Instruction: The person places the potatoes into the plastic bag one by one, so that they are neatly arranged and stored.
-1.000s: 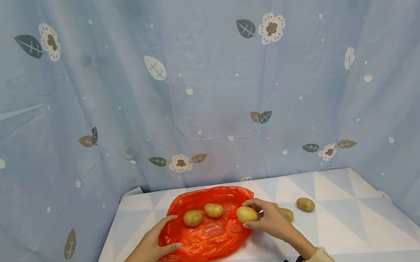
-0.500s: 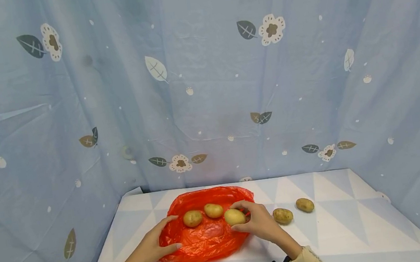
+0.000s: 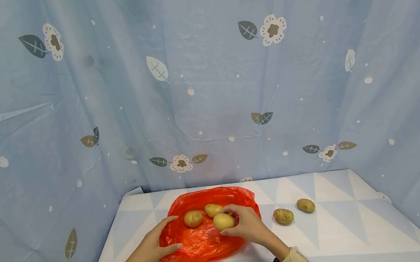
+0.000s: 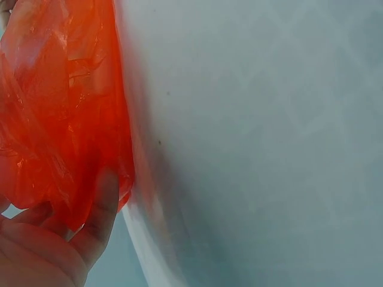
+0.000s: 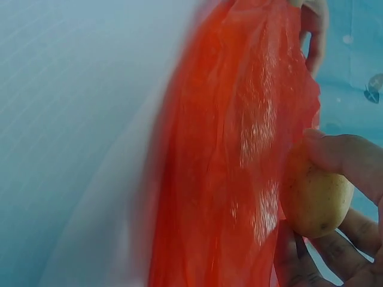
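A red plastic bag (image 3: 197,243) lies with its mouth wide on the table. Two potatoes, a left one (image 3: 193,218) and one farther back (image 3: 213,210), are inside it. My left hand (image 3: 151,245) holds the bag's left side, thumb and fingers spread wide; in the left wrist view the thumb (image 4: 102,221) lies against the red plastic. Over the bag's right part, my right hand (image 3: 246,225) grips a potato (image 3: 223,221) between thumb and fingers. The right wrist view shows this potato (image 5: 317,194) beside the red plastic.
Two more potatoes, a nearer one (image 3: 283,216) and a farther one (image 3: 305,205), lie on the table (image 3: 342,228) to the right of the bag. A blue patterned curtain (image 3: 203,83) hangs behind and along the sides.
My right hand has carried the potato leftward from the bag's right edge to over its inside. The nearer loose potato, partly hidden before, now shows fully. My left hand stays in place.
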Tool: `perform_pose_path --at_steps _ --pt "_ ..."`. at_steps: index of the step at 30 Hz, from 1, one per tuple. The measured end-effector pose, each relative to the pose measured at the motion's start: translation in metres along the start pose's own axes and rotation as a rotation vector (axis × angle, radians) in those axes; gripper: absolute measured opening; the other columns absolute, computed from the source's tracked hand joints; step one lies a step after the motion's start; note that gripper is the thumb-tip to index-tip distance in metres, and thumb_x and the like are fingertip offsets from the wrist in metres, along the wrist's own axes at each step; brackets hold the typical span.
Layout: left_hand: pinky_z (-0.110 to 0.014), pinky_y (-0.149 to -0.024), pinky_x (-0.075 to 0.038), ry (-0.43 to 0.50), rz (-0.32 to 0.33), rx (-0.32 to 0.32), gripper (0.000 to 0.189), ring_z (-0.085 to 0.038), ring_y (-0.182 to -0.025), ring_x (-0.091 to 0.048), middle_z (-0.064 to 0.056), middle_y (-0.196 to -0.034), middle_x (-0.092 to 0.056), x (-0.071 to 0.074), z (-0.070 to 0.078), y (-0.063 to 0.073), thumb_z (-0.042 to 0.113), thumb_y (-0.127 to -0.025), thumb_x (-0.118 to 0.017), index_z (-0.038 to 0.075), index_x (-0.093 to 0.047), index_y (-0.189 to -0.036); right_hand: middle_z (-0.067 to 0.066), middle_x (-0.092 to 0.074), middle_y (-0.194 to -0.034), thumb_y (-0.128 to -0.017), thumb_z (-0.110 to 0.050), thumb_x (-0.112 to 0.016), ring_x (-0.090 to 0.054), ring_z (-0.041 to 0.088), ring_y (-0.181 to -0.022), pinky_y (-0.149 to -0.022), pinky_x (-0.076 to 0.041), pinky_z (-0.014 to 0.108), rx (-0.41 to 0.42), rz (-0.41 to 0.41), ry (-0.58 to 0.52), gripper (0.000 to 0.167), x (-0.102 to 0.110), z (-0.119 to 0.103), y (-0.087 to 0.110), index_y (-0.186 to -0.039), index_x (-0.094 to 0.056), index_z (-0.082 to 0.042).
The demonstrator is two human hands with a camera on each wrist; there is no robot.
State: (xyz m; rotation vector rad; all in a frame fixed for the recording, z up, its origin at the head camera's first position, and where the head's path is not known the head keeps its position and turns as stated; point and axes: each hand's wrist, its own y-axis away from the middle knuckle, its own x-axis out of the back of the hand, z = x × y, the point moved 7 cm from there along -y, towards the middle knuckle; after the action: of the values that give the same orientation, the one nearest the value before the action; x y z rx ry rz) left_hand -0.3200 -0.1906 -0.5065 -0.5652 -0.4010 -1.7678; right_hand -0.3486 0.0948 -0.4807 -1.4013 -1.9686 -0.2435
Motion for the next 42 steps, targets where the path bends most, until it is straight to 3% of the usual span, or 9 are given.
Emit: perform_pose_path --at_steps 9,28,36,42 --pt "-0.062 -0.105 -0.047 0.006 0.0 0.006 0.081 -0.043 -0.138 -0.045 -0.015 -0.154 -0.046 0.0 -0.002 -0.001 0.037 -0.083 -0.087 0.018 -0.047 -0.151 -0.007 -0.071 -0.112 -0.075 -0.025 -0.094 -0.063 0.012 -0.091 -0.076 -0.056 0.026 0.028 -0.011 -0.009 0.054 -0.018 -0.012 -0.009 -0.123 -0.072 -0.012" --pt "-0.063 -0.106 -0.044 0.004 -0.011 -0.002 0.08 -0.043 -0.139 -0.045 -0.015 -0.155 -0.045 0.0 -0.001 0.001 0.037 -0.084 -0.086 0.018 -0.046 -0.152 -0.014 -0.068 -0.105 -0.076 -0.026 -0.094 -0.06 0.009 -0.09 -0.077 -0.054 0.025 0.005 -0.088 -0.049 0.047 -0.058 -0.02 -0.021 -0.118 -0.073 -0.023" --pt "-0.065 -0.106 -0.043 -0.011 -0.011 -0.008 0.081 -0.044 -0.139 -0.044 -0.014 -0.154 -0.046 0.0 -0.001 0.0 0.038 -0.085 -0.085 0.018 -0.046 -0.152 -0.015 -0.07 -0.11 -0.073 -0.027 -0.095 -0.06 0.006 -0.091 -0.078 -0.054 0.024 0.045 -0.079 -0.002 0.052 -0.07 -0.025 -0.027 -0.12 -0.074 -0.018" --pt "-0.065 -0.106 -0.043 -0.016 -0.01 0.003 0.08 -0.042 -0.139 -0.045 -0.013 -0.154 -0.047 0.0 -0.002 -0.001 0.039 -0.084 -0.085 0.02 -0.047 -0.152 -0.017 -0.069 -0.111 -0.073 -0.028 -0.096 -0.061 0.004 -0.095 -0.084 -0.054 0.027 0.055 -0.089 0.016 0.049 -0.078 -0.025 -0.029 -0.116 -0.074 -0.022"
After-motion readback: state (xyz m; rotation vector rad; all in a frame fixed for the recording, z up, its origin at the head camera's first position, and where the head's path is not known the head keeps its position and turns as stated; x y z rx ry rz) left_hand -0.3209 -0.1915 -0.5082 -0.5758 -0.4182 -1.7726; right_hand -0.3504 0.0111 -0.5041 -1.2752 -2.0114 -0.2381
